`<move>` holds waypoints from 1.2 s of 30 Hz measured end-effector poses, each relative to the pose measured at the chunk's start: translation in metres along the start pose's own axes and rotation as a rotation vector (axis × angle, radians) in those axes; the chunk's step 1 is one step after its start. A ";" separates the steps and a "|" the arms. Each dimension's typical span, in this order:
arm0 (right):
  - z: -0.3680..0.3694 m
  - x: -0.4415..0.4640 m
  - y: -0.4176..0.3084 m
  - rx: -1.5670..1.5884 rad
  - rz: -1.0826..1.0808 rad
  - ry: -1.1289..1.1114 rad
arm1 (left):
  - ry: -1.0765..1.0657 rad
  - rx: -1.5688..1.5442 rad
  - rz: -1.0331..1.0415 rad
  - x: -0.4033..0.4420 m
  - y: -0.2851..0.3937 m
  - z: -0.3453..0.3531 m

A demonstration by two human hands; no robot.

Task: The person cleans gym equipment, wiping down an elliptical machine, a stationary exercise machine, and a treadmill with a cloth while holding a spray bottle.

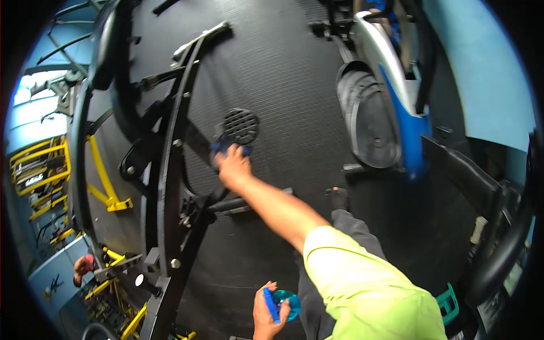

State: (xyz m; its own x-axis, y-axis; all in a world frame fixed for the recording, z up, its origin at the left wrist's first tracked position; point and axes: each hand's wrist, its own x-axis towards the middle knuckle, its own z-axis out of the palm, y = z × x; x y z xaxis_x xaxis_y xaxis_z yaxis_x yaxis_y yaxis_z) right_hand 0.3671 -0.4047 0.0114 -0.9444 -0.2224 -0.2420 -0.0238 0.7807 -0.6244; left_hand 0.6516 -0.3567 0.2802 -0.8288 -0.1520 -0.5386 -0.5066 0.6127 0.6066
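Observation:
My right hand (234, 167) stretches out over the exercise machine, its fingers closed on a dark blue cloth (245, 150). The cloth lies against a dark machine part right beside a round black slatted plate (242, 125); the exact contact is blurred. Close to my body, at the bottom of the view, my left hand (266, 316) is wrapped round a spray bottle (292, 306). The bottle looks translucent teal with a bright blue head.
A black machine frame (170, 158) with bolted beams rises on the left. An elliptical trainer (377, 119) in silver, blue and black stands to the right. Yellow racks (42, 164) and another person (84, 267) are farther off. Black textured matting (289, 73) covers the floor.

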 end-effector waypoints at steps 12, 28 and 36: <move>-0.025 -0.013 -0.010 0.009 -0.189 -0.363 | 0.076 -0.055 0.025 0.040 -0.005 0.021; -0.044 -0.041 0.022 0.349 -0.118 -0.642 | 0.031 -0.064 0.011 0.019 -0.025 0.035; -0.067 -0.080 -0.022 0.103 -0.600 -0.397 | 0.019 -0.026 -0.008 0.015 -0.028 0.032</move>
State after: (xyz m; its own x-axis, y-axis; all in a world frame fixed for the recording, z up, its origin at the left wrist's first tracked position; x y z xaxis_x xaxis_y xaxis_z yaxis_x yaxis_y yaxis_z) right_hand 0.4208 -0.3649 0.0944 -0.5876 -0.8056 -0.0751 -0.4512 0.4034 -0.7961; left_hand 0.6607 -0.3513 0.2363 -0.8288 -0.1715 -0.5326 -0.5191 0.5910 0.6175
